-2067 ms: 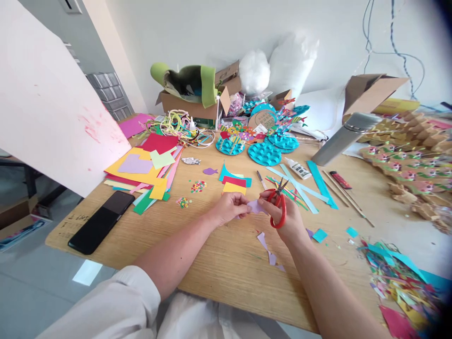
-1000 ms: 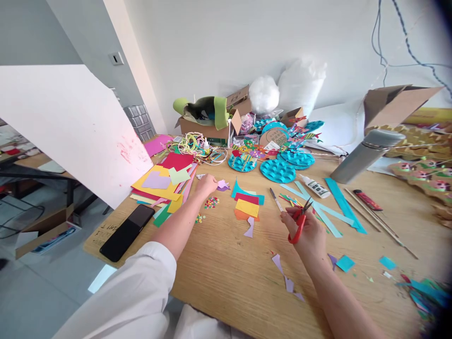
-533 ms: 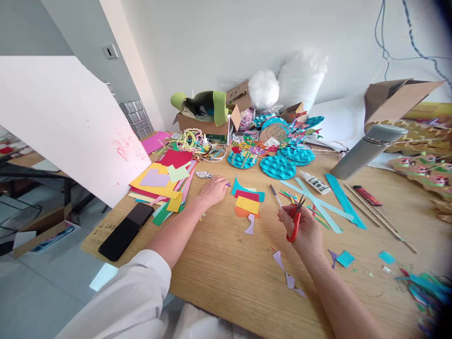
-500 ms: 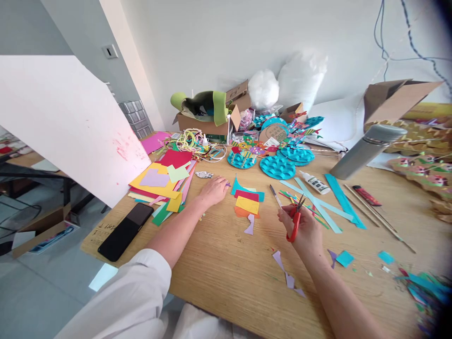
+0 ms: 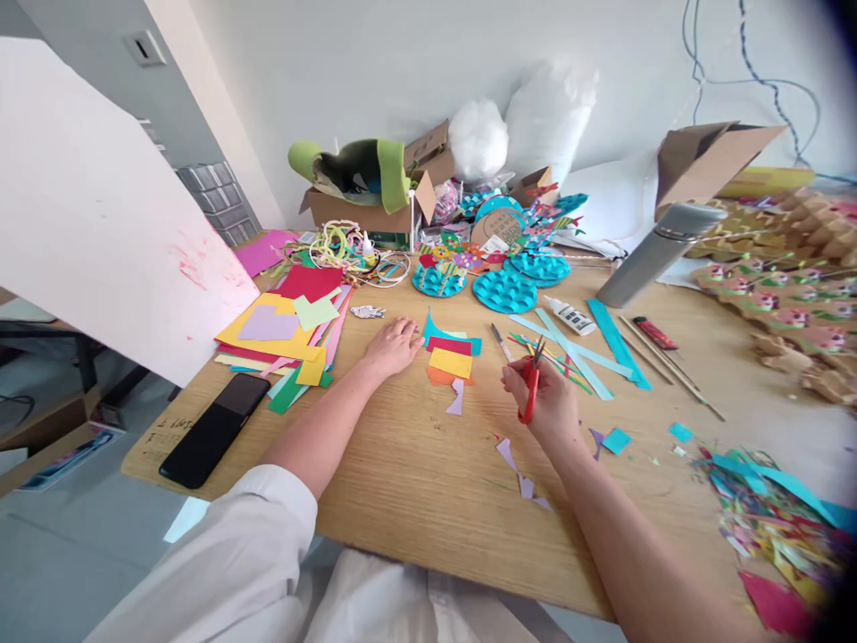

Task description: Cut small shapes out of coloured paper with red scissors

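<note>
My left hand lies palm down on the table with its fingers stretched out. A small purple scrap shows at its fingertips; whether the fingers press on it I cannot tell. Red-handled scissors are in my right hand, blades pointing up and away from me. Between the hands lie stacked paper pieces: a blue one, a dark red one, a yellow one and an orange one. A lilac scrap sits just below them. Close to my right fingers is a pen.
Coloured paper sheets and a black phone lie on the left. Right of centre are a glue bottle, blue strips, sticks and a grey flask. Blue egg-tray discs stand behind. Paper scraps heap at right.
The camera has shifted, so the table's things appear further left and higher. My right hand has turned slightly with the scissors. My left hand stays at nearly the same spot.
</note>
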`<move>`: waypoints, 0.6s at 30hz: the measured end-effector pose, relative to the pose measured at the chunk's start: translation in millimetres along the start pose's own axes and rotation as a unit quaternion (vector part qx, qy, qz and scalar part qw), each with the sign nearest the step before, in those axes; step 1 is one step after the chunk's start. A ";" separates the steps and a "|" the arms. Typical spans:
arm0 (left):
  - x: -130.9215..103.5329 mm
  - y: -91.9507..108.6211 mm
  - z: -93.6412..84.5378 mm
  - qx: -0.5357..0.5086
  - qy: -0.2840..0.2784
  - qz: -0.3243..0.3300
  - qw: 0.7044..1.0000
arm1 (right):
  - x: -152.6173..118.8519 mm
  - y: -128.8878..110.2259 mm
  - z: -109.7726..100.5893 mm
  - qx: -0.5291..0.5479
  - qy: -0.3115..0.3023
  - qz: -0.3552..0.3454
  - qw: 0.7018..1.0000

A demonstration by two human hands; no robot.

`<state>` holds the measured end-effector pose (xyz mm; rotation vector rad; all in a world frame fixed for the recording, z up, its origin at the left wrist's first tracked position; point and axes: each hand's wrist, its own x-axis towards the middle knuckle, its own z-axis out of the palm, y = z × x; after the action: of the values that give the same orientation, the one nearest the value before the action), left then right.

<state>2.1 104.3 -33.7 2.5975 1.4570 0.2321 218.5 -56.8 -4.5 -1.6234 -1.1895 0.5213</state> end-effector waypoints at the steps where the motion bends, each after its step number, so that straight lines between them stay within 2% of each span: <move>1: 0.6 0.7 1.1 0.002 0.012 0.000 1.000 | 0.1 -0.2 0.2 0.001 0.003 0.000 1.000; 6: 3.7 5.1 6.0 0.007 0.054 -0.012 0.998 | 1.1 0.8 0.6 -0.008 -0.002 0.000 1.000; 12: 9.9 3.7 2.6 -0.048 0.046 -0.067 0.996 | 1.6 5.6 0.9 -0.015 -0.005 -0.010 1.000; 18: 10.3 4.0 0.1 -0.010 0.028 -0.039 0.999 | 1.4 4.9 1.4 -0.025 -0.004 -0.026 0.999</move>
<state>10.8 111.0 -32.3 2.5313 1.5639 0.3113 220.1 -54.9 -9.1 -1.6296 -1.2571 0.4674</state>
